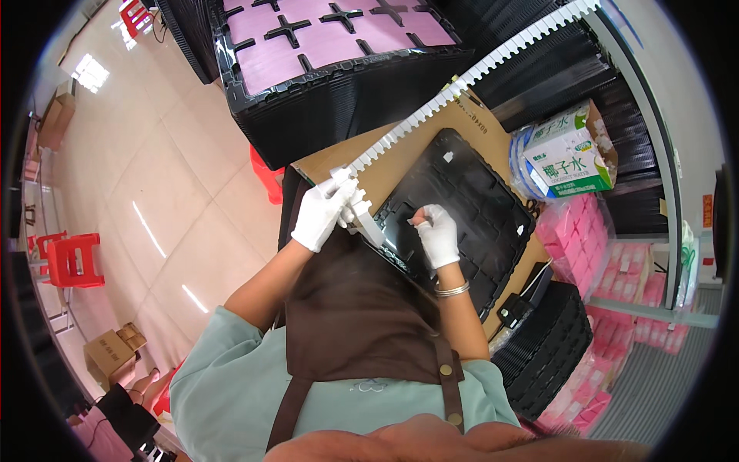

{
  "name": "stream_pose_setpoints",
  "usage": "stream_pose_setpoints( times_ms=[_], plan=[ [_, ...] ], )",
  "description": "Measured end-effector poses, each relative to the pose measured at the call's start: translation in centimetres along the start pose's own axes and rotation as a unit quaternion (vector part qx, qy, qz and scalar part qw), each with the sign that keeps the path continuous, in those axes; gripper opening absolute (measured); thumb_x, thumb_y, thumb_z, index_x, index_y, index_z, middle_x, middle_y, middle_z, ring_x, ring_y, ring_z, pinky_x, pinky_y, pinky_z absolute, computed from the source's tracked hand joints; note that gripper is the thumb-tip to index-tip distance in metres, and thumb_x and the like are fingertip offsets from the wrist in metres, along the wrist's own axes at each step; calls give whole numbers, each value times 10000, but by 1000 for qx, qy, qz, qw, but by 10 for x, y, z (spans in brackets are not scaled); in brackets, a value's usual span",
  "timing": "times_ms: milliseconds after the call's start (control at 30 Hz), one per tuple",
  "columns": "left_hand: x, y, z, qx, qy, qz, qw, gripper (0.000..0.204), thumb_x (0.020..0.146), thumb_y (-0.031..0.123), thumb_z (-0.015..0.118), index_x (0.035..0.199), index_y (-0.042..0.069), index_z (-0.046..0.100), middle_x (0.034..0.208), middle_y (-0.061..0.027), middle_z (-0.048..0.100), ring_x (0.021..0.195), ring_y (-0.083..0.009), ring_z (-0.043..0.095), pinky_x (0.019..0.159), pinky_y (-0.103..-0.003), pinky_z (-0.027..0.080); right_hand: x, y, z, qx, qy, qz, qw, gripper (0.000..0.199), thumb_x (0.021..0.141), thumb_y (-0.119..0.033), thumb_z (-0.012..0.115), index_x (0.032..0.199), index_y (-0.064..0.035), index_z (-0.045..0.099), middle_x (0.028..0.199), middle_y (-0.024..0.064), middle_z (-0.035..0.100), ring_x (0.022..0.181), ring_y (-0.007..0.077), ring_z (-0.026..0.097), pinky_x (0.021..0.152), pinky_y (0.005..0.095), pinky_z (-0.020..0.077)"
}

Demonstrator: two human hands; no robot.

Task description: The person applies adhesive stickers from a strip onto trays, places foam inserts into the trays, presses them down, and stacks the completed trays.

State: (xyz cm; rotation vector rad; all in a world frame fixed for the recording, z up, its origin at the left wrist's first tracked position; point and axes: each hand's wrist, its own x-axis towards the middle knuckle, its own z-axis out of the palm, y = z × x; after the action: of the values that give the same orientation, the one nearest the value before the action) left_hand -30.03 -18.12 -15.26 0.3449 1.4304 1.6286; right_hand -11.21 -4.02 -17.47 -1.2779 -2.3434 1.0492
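Observation:
My left hand (323, 213), in a white glove, is closed on a long white notched strip (493, 61). The strip runs from that hand up to the far right, and a short end bends down below the fingers. My right hand (438, 237) is also gloved, with a bare fingertip showing and the fingers curled in. It is over a black molded plastic tray (473, 204); whatever its fingers may hold is too small to make out. The tray lies on a brown cardboard sheet (331, 162) in front of me.
Beyond the cardboard stands a tall stack of black trays with pink sheet (269, 61) on top. A printed white-and-green carton (573, 165) sits at the right, above bagged pink foam pieces (573, 239). More black trays (550, 346) stand at lower right. A red stool (73, 260) is far left.

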Motion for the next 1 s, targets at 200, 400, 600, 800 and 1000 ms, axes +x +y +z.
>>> stream_pose_setpoints(
  times_ms=[200,400,600,800,1000],
  plan=[
    [10,4,5,-32,20,-28,999,314,926,196,534,1154,-19,560,908,-91,638,676,-111,623,446,-193,417,19,-15,-68,104,103,-117,982,11,812,-5,588,805,-10,581,697,23,586,638,85,545,611,222,444],
    [25,3,17,-117,-28,-116,986,350,922,266,535,1168,17,513,726,-32,560,456,-77,493,378,-205,381,27,-5,-119,267,100,-30,958,87,837,-98,622,772,-41,609,739,6,629,619,83,520,595,219,417],
    [28,2,22,-111,36,-31,993,359,934,238,512,1192,-11,507,723,-65,586,480,-105,546,399,-200,410,6,6,-24,6,-20,-124,992,81,609,-44,717,668,-61,665,769,84,571,781,235,569,691,335,472],
    [26,-13,5,-48,28,-45,997,361,944,236,494,1191,-27,495,794,-79,628,498,-107,551,392,-204,401,-1,-13,9,-93,15,-69,993,77,635,-19,716,669,-32,647,796,97,568,740,259,584,655,324,467],
    [21,-21,0,-53,63,1,997,368,940,207,499,1231,-18,506,873,-86,635,520,-106,581,396,-200,443,46,-30,-106,0,301,-162,940,97,781,-102,655,774,-15,614,717,92,566,655,185,539,635,321,444]
  ],
)
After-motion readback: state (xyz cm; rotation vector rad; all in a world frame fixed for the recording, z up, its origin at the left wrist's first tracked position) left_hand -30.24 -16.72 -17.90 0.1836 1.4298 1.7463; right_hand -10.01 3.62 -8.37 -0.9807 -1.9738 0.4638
